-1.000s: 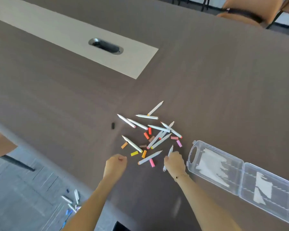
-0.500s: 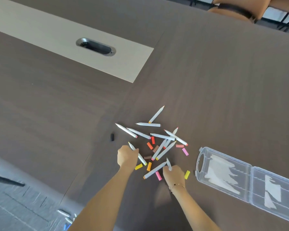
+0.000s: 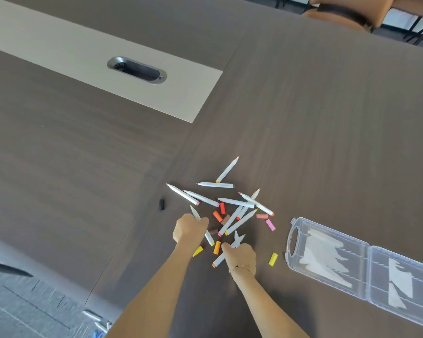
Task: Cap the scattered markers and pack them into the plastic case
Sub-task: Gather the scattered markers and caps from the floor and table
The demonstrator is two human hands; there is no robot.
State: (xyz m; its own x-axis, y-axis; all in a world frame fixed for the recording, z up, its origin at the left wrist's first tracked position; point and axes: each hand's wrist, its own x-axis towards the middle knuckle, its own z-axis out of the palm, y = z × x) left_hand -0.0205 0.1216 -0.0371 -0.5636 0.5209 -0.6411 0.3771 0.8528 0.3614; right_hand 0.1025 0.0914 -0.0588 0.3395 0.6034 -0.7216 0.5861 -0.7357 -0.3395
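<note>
Head view: left hand point(image 3: 189, 228) fist curled round one white marker point(image 3: 195, 212), tip pointing away. Right hand point(image 3: 239, 254) grips two markers point(image 3: 236, 240). Other uncapped markers point(image 3: 235, 202) and loose caps point(image 3: 217, 216) lie scattered on brown worktop point(image 3: 327, 142) just beyond both hands. Clear plastic case point(image 3: 327, 254) lies open, right of the pile.

White markers point(image 3: 235, 202), orange, yellow, pink, perhaps brown caps point(image 3: 217, 247), clear case point(image 3: 327, 254) on dark wood-grain table point(image 3: 327, 130).

markers point(image 3: 235, 202): 11 | loose caps point(image 3: 217, 216): 10 | plastic case point(image 3: 366, 276): 1 | hands point(image 3: 189, 228): 2
</note>
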